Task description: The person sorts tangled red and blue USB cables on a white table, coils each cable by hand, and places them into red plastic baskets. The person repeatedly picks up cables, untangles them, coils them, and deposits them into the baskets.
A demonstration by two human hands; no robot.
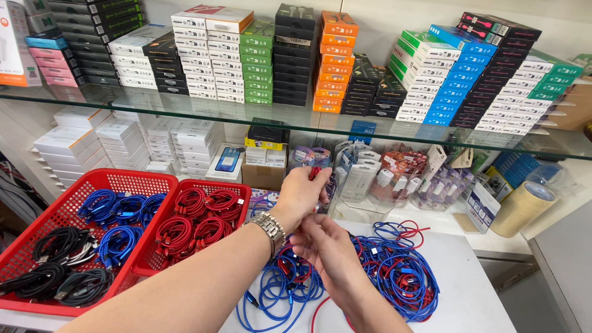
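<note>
The left hand (pixel 300 192) pinches a red cable (pixel 315 173) above the loose cable pile (pixel 394 271) on the white table (pixel 475 296); the right hand (pixel 327 246) grips its trailing length. Trailing loops may snag neighbouring blue cables, likely dragging them along.

Stacked coloured boxes (pixel 333 61) on glass shelf (pixel 185 108); white boxes (pixel 123 142) below.
</note>
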